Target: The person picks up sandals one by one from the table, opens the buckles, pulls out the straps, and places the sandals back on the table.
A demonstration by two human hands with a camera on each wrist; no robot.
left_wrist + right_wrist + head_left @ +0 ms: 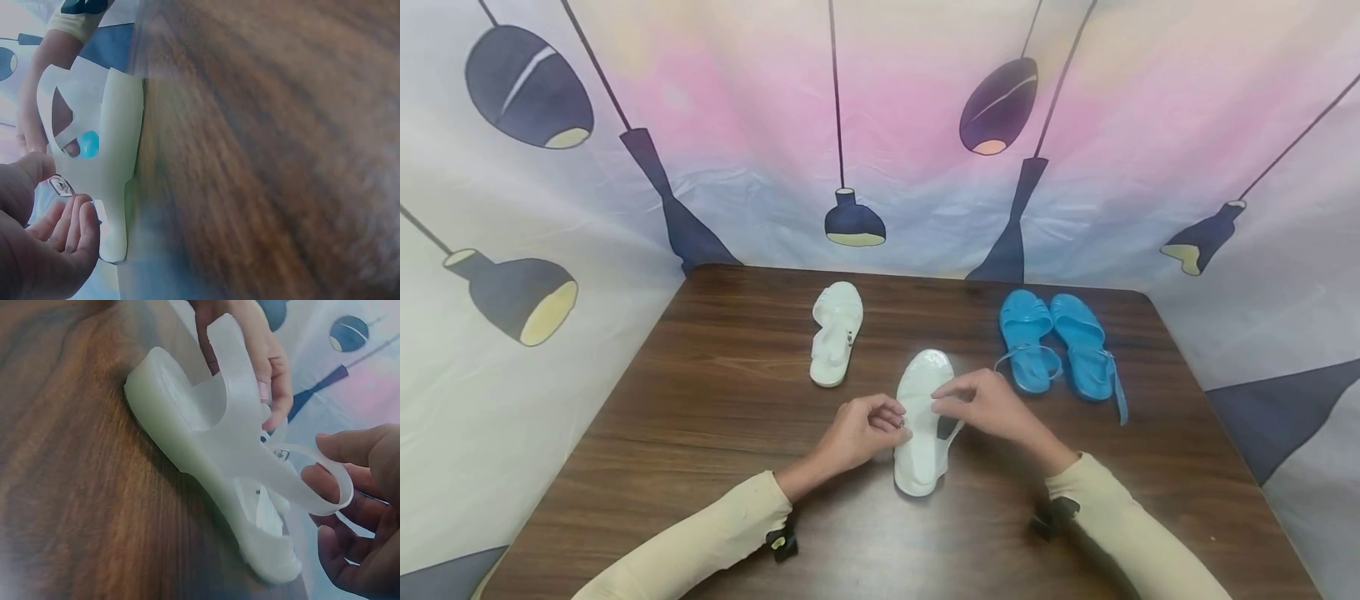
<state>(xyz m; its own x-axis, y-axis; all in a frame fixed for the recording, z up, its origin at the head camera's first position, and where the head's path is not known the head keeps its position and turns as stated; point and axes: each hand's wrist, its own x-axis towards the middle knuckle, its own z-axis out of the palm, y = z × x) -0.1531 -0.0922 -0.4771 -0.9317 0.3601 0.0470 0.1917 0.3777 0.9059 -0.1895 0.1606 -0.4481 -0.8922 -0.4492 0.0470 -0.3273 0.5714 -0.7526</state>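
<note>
Both hands had a pinch going: the left hand (861, 425) held a small metal buckle (61, 185) between thumb and fingertips, while the right hand (988, 404) had a thin white strap (340, 487) between thumb and fingers. From the right wrist view, that strap curved up in a loop and back over toward the buckle. Both bits belonged to a white sandal (917, 433), which sat sole-down on the brown wood table (700, 400), right between the hands, toe facing away from the person. Other white sandal (837, 333) was lying farther back and a bit left, not touching anything else, with its own buckle showing on its right side. Blue pair (1026, 333) was back on the right, the two sitting side by side; one had its strap in a loop, the other had its strap hanging off the right side. Pale yellow sleeves (700, 533) covered the forearms, and behind the table hung a pastel backdrop (910, 108) printed with dark lamps (855, 223).
</note>
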